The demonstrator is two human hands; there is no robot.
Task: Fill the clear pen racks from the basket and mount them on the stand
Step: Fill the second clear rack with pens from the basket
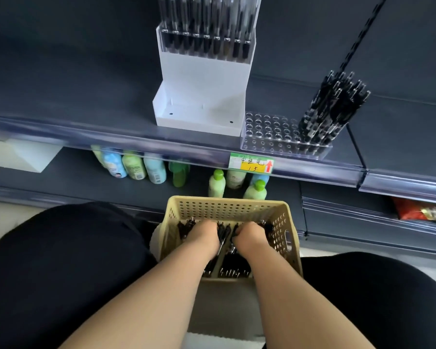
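Obs.: the person crouches before the shelf (73, 102), both hands down in the beige basket (227, 209) set between the knees. The left hand (204, 238) and right hand (250, 237) are seen from the back, knuckles bent, fingers curled into the loose black pens (233, 269); each appears to close on a bunch, though the fingertips are buried and hidden. The clear rack (267, 132) lies on the shelf edge just beside the white stand (204, 71). Only its right end carries a cluster of standing pens (332, 107), and the left holes are open. The filled rack (207, 41) sits mounted high on the stand, and the stand's lower ledge (194, 117) holds no rack. Step in hand, by my reading: gathering a handful for the open holes. To do it well, take a modest bundle, all tips pointing one way, and lift clear of the basket wall. Seat the pens one hole at a time, steadying the rack, since it sits at the shelf lip. Risk: the leaning cluster may tip if knocked.
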